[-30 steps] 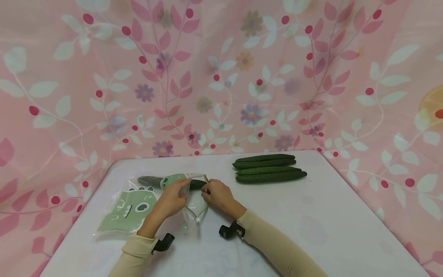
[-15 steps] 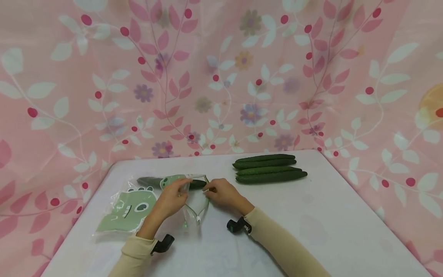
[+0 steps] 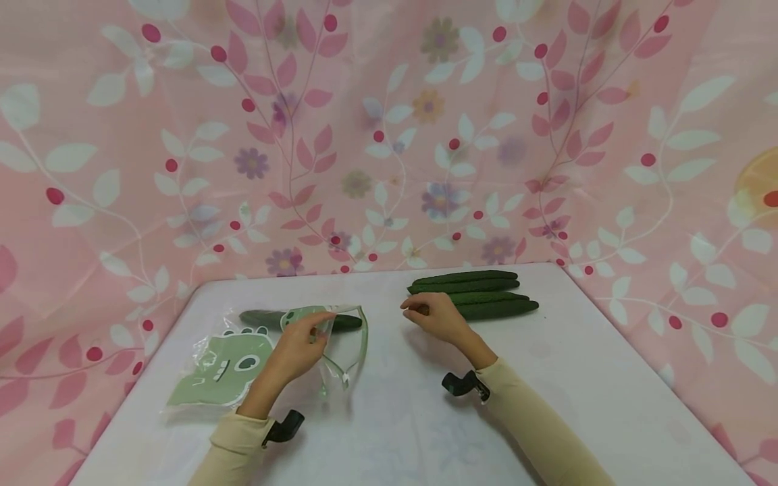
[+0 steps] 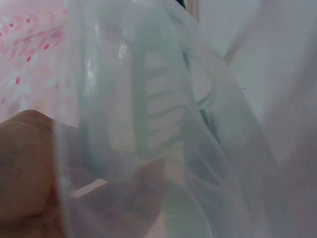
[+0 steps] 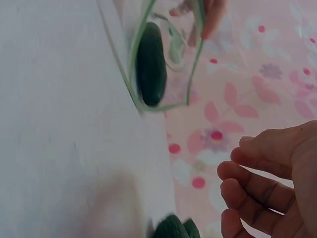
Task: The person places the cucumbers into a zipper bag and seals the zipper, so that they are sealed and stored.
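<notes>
Head — cucumbers (image 3: 480, 297), tabletop (image 3: 608, 378), floral backdrop (image 3: 340, 94)

Five cucumbers (image 3: 501, 309) in all, one plastic bag (image 3: 243, 368), one left hand (image 3: 298, 347), one right hand (image 3: 440, 317), two sleeves (image 3: 541, 422), two wrist cameras (image 3: 286, 426) and one table (image 3: 389, 425)

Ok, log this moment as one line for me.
left hand: holds bag | bag: open, one cucumber inside | right hand: holds nothing, near loose cucumbers | loose cucumbers: four, on table
</notes>
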`<state>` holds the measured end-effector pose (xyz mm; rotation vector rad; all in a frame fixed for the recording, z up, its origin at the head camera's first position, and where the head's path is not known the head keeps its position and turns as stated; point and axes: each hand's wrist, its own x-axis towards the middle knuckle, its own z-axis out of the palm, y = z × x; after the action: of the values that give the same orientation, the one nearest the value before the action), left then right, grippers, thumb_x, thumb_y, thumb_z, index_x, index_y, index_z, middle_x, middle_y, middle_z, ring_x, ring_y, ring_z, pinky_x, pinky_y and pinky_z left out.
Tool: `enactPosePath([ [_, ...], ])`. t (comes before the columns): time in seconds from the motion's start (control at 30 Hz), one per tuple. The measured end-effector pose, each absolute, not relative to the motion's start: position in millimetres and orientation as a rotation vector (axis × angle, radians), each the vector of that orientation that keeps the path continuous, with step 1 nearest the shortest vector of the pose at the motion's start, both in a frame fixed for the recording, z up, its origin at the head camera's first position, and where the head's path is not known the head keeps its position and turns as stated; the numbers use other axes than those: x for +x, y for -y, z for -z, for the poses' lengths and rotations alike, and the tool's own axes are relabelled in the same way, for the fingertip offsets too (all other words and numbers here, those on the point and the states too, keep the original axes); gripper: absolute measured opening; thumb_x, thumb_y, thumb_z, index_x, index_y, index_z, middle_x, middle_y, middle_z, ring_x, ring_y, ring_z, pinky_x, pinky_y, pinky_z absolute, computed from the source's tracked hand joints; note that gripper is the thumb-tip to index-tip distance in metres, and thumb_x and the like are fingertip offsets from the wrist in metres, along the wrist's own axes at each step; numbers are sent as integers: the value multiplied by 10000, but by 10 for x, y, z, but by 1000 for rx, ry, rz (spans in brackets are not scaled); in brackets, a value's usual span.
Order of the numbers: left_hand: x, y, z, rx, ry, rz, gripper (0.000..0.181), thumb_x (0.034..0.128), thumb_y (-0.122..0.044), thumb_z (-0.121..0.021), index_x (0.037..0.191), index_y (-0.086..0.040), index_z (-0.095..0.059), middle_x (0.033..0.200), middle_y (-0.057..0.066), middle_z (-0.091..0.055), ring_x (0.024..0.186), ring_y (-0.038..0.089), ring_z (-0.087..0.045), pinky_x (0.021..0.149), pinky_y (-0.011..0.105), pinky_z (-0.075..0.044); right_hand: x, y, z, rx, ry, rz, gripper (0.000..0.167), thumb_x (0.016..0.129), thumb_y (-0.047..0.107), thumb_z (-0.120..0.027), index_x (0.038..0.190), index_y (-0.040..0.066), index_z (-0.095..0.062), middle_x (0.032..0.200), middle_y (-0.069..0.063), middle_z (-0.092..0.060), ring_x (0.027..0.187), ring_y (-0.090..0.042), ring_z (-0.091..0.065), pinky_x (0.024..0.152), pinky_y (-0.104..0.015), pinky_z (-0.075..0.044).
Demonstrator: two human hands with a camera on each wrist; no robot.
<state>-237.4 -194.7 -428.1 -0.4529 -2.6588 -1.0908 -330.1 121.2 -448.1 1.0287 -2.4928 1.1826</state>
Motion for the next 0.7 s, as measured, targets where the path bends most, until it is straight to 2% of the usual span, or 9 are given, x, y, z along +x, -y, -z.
enactPosePath([
  [0.13,-2375,1953,4284,-449,2664,1090,449,928,55,-603,1368,-7,-663,1327,197,-659,1068,391,-664,796,508,-542,-3312,-1491,4425,952,2492,-1182,157,965,88,-743,1106,49,-796,981,9,-745,824,-128,-673,709,-327,-554],
  [0.3,-2385,1967,4287,-468,2654,1073,451,921,54,-601,1366,8,-661,1334,203,-655,1050,389,-667,795,508,-543,-3325,-1820,4369,839,2520,-1117,147,960,102,-751,1098,80,-797,1009,-3,-751,850,-182,-688,707,-357,-556],
  [0.47,-2380,1986,4280,-463,2650,1069,439,926,40,-603,1361,20,-662,1363,203,-641,1066,392,-664,823,519,-542,-3364,-2139,4334,766,2536,-1050,172,955,105,-757,1119,66,-788,1027,-56,-754,901,-249,-703,737,-429,-566],
  [0.7,-2362,1974,4267,-442,2673,1099,421,947,32,-588,1362,39,-661,1429,212,-593,1072,401,-667,764,443,-536,-3440,-2590,4290,641,2578,-986,200,966,108,-745,1140,12,-768,1052,-138,-754,953,-349,-711,807,-539,-562],
])
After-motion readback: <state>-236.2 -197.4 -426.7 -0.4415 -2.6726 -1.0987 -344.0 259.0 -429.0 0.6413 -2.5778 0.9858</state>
